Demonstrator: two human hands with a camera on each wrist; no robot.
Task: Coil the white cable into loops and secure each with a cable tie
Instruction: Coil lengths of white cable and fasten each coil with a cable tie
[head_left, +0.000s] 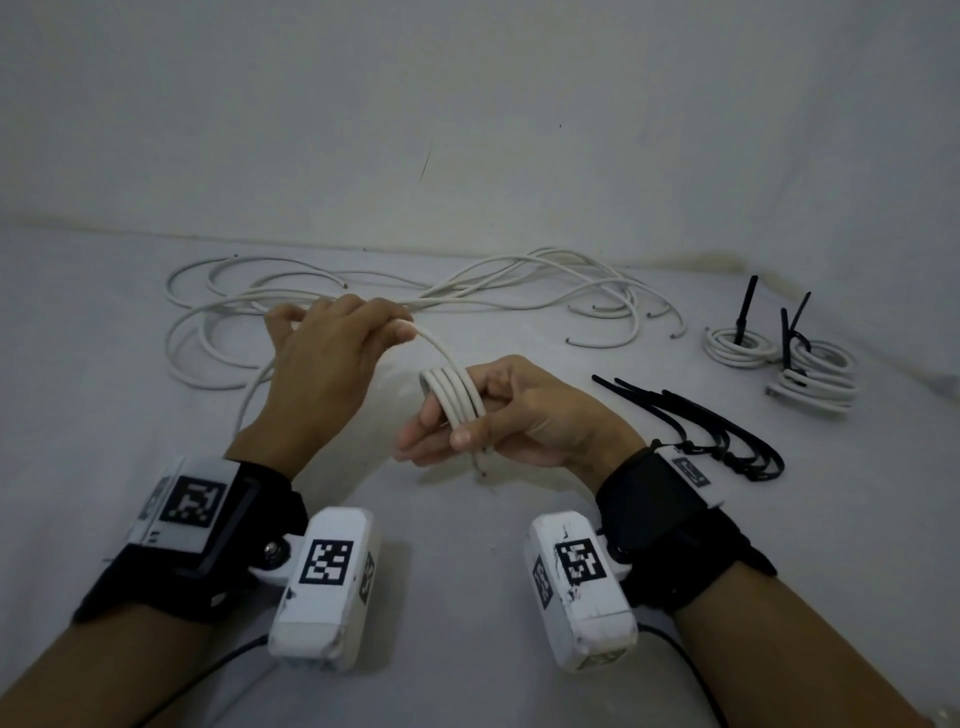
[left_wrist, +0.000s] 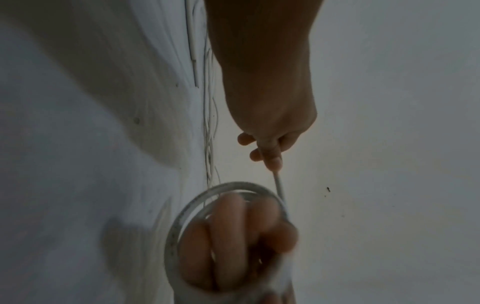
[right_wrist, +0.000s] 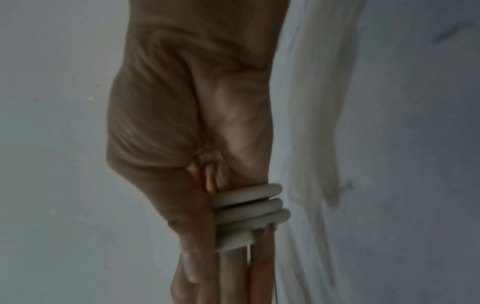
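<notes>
Several turns of the white cable form a small coil (head_left: 457, 397) wound round the straight fingers of my right hand (head_left: 498, 415), and the thumb presses the turns against them. The right wrist view shows the coil (right_wrist: 249, 207) across those fingers (right_wrist: 233, 267). My left hand (head_left: 337, 358) is raised just left of it. Its curled fingers grip the free strand (head_left: 441, 348), which arcs down onto the coil. In the left wrist view the left hand (left_wrist: 270, 144) pinches the strand (left_wrist: 279, 189) above the blurred coil (left_wrist: 182, 222). The cable's cut end (head_left: 480, 465) hangs below my right thumb.
More loose white cable (head_left: 363, 296) sprawls over the white surface behind my hands. Several black cable ties (head_left: 696, 421) lie to the right of my right wrist. Two tied coils (head_left: 737, 345) (head_left: 815, 384) with black ties sticking up sit at the far right.
</notes>
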